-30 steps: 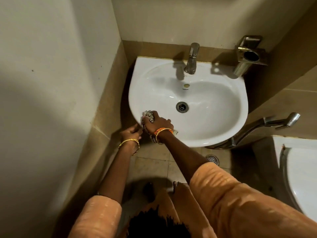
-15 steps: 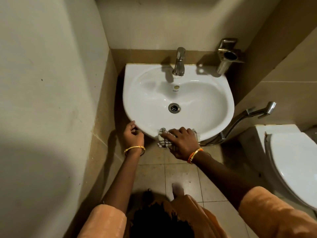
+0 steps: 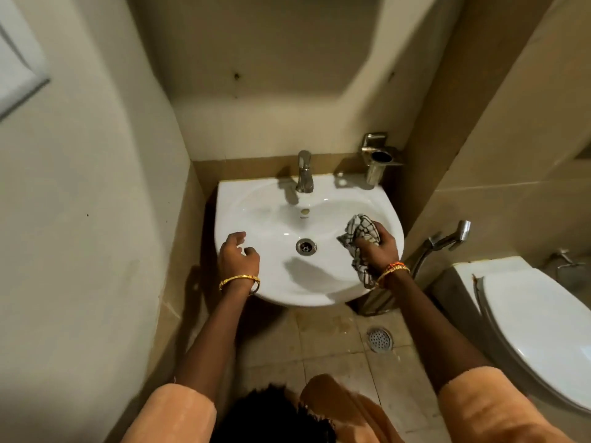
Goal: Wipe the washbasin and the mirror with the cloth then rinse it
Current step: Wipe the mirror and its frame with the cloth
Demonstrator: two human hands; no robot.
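cloth (image 3: 360,238): bunched checked rag, now up at the right rim of the washbasin (image 3: 256,203); half a second ago it was down on the front rim, a second ago at the front left edge, so your wipe has run all along the front lip from left to right
right hand (image 3: 380,249): your fingers are curled tight round the cloth, one tail hanging below your wrist, wad pressed on the right inner slope just beside the rim
left hand (image 3: 238,254): was gripping the front left edge underneath, now lifted onto the left rim, fingers loosely bent, holding nothing, looks like it just rests there
view: head has come up, more back wall in frame than before
tap (image 3: 304,172): at back edge centre, no water seen running
drain (image 3: 306,246): bowl centre, bare, cloth well to its right
meaning: rim pass looks about done; bowl middle and back ledge likely left
mirror: can't pick one out for sure; pale framed panel (image 3: 19,68) on left wall could be it
rinse: not started, judged from dry tap
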